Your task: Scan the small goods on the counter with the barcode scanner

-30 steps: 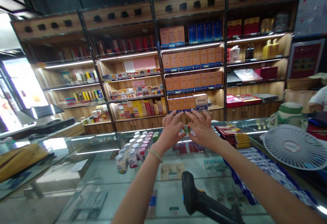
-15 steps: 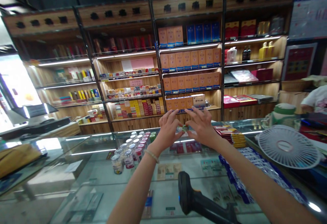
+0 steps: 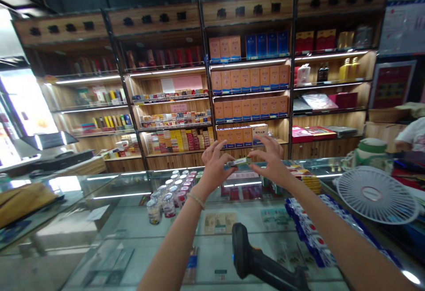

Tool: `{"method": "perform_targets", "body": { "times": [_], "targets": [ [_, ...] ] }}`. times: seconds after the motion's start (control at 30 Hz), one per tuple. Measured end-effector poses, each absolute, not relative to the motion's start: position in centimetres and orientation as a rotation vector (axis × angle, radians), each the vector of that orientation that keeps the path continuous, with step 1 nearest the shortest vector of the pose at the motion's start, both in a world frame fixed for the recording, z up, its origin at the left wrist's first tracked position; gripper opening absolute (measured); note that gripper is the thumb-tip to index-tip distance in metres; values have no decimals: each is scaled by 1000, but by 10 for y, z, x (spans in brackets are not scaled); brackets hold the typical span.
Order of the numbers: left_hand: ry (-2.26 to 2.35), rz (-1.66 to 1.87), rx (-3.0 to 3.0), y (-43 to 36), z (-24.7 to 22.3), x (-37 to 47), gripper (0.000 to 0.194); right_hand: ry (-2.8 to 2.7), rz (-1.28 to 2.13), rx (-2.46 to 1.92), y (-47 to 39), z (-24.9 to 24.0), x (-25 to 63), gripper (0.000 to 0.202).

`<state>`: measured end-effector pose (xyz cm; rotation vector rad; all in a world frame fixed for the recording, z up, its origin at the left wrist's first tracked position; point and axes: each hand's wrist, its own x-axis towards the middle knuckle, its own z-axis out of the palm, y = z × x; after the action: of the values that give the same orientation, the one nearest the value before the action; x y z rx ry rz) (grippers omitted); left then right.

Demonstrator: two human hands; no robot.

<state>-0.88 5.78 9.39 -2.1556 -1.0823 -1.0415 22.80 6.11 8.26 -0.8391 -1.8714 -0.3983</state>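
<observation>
Over the far part of the glass counter [image 3: 133, 233], a small slim green-and-white packet [image 3: 239, 162] is held level between my two hands; its exact kind is too small to read. My left hand [image 3: 215, 169] pinches its left end between thumb and fingers, and a pale band circles that wrist. At the packet's other end, the thumb and forefinger of my right hand [image 3: 269, 161] close on it, the remaining fingers raised. A black handheld barcode scanner [image 3: 245, 251] stands nearer to me, between my forearms.
Several small jars [image 3: 168, 204] are grouped left of my hands. On the right are blue-and-white packs [image 3: 315, 233], a white fan [image 3: 372, 193] and a green-and-white jug [image 3: 368, 151]. Shelves of boxes [image 3: 245, 107] line the back wall. Another person's sleeve [image 3: 413, 133] shows at the right edge.
The packet has turned from a small end-on view to showing its long side. My hands have moved slightly apart along it, still holding both ends.
</observation>
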Motion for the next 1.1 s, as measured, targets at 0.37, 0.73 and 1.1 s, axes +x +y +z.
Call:
{"method": "perform_targets", "body": {
  "times": [0.37, 0.73, 1.1],
  "targets": [
    [-972, -1095, -2125, 47, 102, -4, 21, -1907, -520, -935, 69, 73, 235, 16],
    [-931, -1013, -2151, 44, 106, -3, 22, -1978, -600, -1155, 45, 87, 237, 27],
    [-877, -1024, -2181, 52, 94, -6, 21, -2088, -719, -1394, -63, 27, 223, 70]
  ]
}}
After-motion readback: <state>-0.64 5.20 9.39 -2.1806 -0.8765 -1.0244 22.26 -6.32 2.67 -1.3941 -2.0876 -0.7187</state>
